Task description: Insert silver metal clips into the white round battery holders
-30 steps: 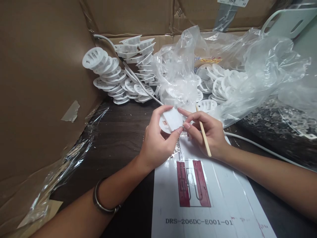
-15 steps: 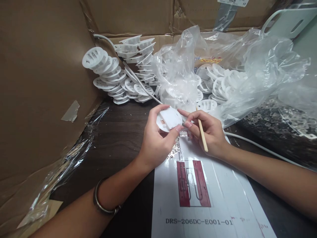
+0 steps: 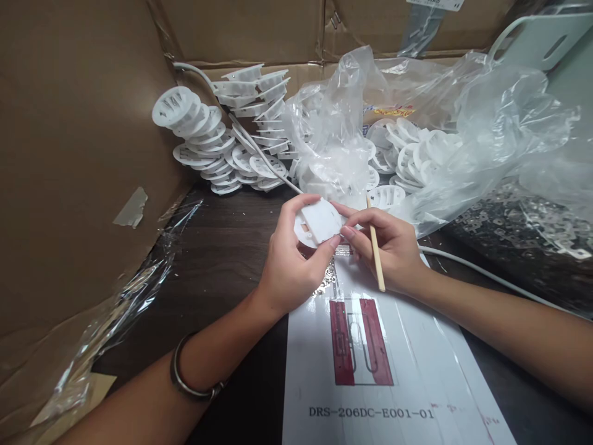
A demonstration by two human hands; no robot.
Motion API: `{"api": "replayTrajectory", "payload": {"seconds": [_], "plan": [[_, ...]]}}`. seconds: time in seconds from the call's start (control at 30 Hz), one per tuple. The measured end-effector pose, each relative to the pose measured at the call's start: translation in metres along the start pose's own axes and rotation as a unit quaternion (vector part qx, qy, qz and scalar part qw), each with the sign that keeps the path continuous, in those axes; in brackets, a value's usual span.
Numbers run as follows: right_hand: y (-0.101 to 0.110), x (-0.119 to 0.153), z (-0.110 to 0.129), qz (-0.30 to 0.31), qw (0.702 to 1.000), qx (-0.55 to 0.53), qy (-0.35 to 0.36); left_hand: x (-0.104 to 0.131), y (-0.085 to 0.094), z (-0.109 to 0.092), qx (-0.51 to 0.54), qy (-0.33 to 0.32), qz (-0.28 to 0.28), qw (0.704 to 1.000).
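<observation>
My left hand [image 3: 296, 259] grips a round white plastic part [image 3: 322, 221] by its edge, thumb at the near side and fingers behind. The part is tilted, with a raised flat block and a small slot facing me. My right hand [image 3: 384, 247] is closed, with a thin wooden stick [image 3: 375, 250] tucked between its fingers. Its thumb and forefinger touch the part's right edge, and whether they pinch a small piece there is hidden. Below the hands, small metal pieces [image 3: 328, 281] lie beside a printed sheet [image 3: 417, 358] with a red-and-white picture.
Stacked round white parts [image 3: 204, 142] stand at the back left, with more [image 3: 421, 154] at the back right. A clear plastic bag [image 3: 500, 117] spreads over the back. Many metal pieces [image 3: 528, 228] lie at right. Cardboard [image 3: 78, 154] walls the left; a grey cable [image 3: 486, 275] crosses the table.
My right fingertips have closed in on the part's edge; a greyish bit seen between them earlier no longer shows. The wooden stick stands slightly steeper. My left hand keeps its hold.
</observation>
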State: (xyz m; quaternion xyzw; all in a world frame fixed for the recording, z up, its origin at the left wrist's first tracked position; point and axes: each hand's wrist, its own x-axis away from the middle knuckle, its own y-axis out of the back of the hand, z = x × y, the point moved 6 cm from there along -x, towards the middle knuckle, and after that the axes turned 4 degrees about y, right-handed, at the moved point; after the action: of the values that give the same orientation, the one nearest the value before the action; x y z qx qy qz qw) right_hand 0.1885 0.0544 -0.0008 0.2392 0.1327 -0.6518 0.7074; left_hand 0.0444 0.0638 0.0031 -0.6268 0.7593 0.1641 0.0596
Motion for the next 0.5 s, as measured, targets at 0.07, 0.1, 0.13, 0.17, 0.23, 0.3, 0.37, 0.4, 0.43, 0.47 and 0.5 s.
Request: {"api": "replayTrajectory", "payload": {"seconds": [0.07, 0.1, 0.13, 0.17, 0.23, 0.3, 0.37, 0.4, 0.43, 0.47, 0.5], "plan": [[-0.0003, -0.0001, 0.0007, 0.002, 1.000, 0.003, 0.003, -0.0007, 0.0000, 0.0001, 0.002, -0.001, -0.001, 1.000], [-0.0007, -0.0002, 0.0008, 0.004, 1.000, 0.005, 0.001, -0.0010, 0.0001, 0.0004, 0.003, -0.001, -0.002, 1.000], [-0.0013, -0.0003, 0.0007, 0.006, 1.000, 0.006, -0.002, -0.0013, 0.0002, 0.0009, 0.005, 0.000, -0.003, 1.000], [-0.0019, -0.0005, 0.0005, 0.008, 1.000, 0.006, -0.005, -0.0015, 0.0004, 0.0017, 0.007, 0.002, -0.005, 1.000], [-0.0024, -0.0011, 0.0001, 0.004, 1.000, 0.005, -0.006, -0.0018, 0.0003, 0.0035, 0.015, 0.011, -0.006, 1.000], [-0.0008, -0.0019, -0.0009, -0.016, 1.000, 0.002, -0.004, -0.0021, -0.0004, 0.0052, 0.028, 0.024, -0.002, 0.999], [0.0023, -0.0025, -0.0032, -0.047, 0.999, 0.006, -0.009, -0.0025, -0.0008, 0.0061, 0.043, 0.037, 0.000, 0.998], [0.0036, -0.0025, -0.0045, -0.060, 0.998, 0.011, -0.013, -0.0027, -0.0005, 0.0061, 0.049, 0.043, -0.002, 0.998], [0.0048, -0.0024, -0.0056, -0.071, 0.997, 0.018, -0.017, -0.0029, -0.0001, 0.0058, 0.054, 0.046, -0.005, 0.997], [0.0056, -0.0021, -0.0063, -0.080, 0.996, 0.024, -0.020, -0.0031, 0.0003, 0.0054, 0.058, 0.049, -0.008, 0.997], [0.0063, -0.0017, -0.0065, -0.087, 0.996, 0.030, -0.022, -0.0033, 0.0008, 0.0049, 0.060, 0.051, -0.010, 0.997]]}}
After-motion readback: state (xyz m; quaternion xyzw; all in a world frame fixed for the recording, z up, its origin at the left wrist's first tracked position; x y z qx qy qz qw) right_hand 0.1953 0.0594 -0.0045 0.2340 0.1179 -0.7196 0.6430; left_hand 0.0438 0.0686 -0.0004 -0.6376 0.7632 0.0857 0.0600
